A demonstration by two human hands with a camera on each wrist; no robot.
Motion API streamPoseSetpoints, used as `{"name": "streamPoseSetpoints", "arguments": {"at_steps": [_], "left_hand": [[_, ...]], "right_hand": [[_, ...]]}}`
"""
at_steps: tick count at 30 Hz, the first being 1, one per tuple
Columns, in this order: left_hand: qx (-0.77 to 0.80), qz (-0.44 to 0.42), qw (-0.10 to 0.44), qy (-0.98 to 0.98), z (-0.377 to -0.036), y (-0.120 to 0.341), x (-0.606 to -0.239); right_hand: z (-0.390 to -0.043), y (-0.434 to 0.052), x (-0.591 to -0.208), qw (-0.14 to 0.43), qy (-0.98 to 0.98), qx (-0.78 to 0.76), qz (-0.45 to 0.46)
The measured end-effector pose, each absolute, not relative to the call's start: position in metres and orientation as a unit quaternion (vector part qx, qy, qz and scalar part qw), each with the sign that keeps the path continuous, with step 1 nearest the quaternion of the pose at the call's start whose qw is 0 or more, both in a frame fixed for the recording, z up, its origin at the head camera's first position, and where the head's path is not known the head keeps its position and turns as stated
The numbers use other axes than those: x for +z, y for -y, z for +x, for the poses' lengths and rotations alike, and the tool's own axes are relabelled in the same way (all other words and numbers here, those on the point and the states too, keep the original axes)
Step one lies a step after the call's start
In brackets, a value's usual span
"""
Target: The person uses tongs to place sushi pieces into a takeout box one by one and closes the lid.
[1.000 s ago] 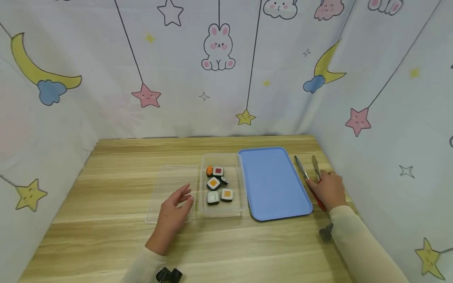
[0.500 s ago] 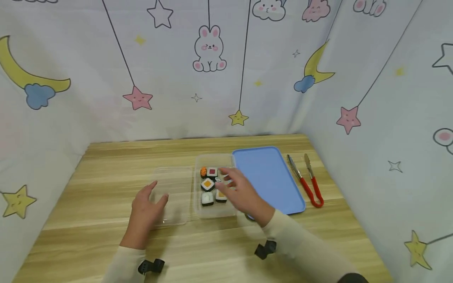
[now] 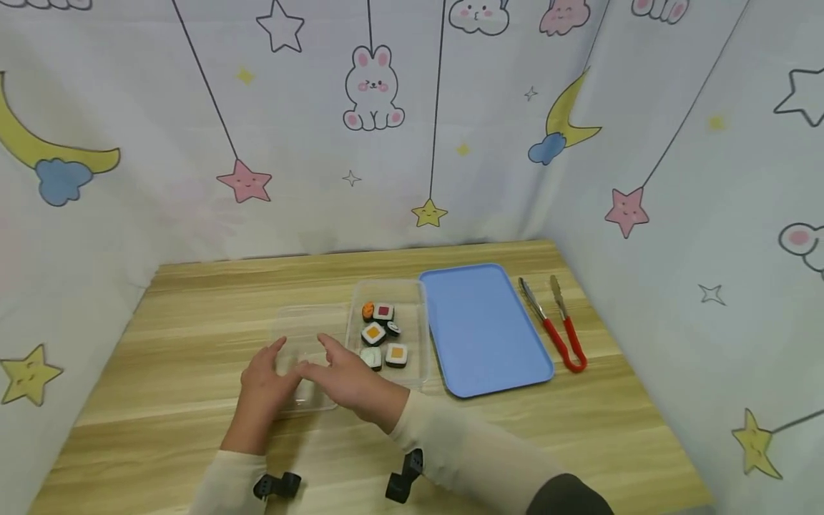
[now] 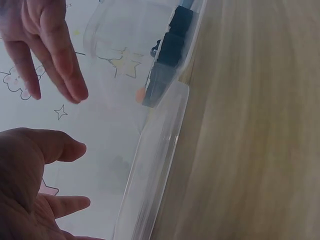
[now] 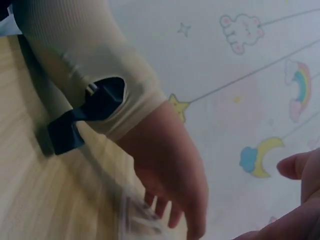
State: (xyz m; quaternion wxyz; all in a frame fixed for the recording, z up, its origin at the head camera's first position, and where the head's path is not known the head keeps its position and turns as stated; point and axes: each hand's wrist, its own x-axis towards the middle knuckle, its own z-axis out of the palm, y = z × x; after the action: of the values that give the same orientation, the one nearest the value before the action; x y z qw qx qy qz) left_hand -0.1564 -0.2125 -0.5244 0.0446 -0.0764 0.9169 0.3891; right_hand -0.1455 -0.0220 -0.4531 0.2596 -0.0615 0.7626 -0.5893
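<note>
A clear plastic lid (image 3: 307,336) lies flat on the wooden table (image 3: 193,315), just left of a clear container (image 3: 420,336) that holds several toy sushi pieces (image 3: 374,333). Both hands are over the lid's near end. My left hand (image 3: 269,366) is at the lid's left side, fingers loosely spread. My right hand (image 3: 325,361) reaches across from the right, fingers straight, beside the left one. In the left wrist view the lid's rim (image 4: 156,160) runs beside my left hand (image 4: 35,190), with the right hand's fingers (image 4: 47,55) above. Neither hand visibly grips anything.
A blue tray (image 3: 484,327) lies right of the container. Red-handled metal tongs (image 3: 555,330) lie right of the tray, near the table's right edge. Printed fabric walls close in the back and both sides of the table.
My right hand left the tongs, crossed over the tray and container, and now is at the lid. My left hand shifted slightly left along the lid.
</note>
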Motion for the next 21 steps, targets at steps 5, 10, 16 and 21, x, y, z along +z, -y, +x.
{"name": "streamPoseSetpoints", "arguments": {"at_steps": [5, 10, 16, 21], "left_hand": [[0.396, -0.081, 0.046, -0.913, -0.156, 0.213, -0.525], [0.397, -0.077, 0.041, -0.913, -0.156, 0.211, -0.526], [0.398, -0.082, 0.029, -0.913, -0.155, 0.211, -0.528], [0.412, -0.094, 0.018, -0.906, -0.155, 0.211, -0.529]], "right_hand": [[-0.143, 0.031, -0.46, 0.275, -0.758, -0.59, -0.038], [-0.145, 0.032, -0.47, 0.257, -0.779, -0.572, -0.018], [-0.147, 0.04, -0.493, 0.244, -0.807, -0.537, -0.011], [-0.148, 0.045, -0.504, 0.224, -0.815, -0.534, -0.008]]}}
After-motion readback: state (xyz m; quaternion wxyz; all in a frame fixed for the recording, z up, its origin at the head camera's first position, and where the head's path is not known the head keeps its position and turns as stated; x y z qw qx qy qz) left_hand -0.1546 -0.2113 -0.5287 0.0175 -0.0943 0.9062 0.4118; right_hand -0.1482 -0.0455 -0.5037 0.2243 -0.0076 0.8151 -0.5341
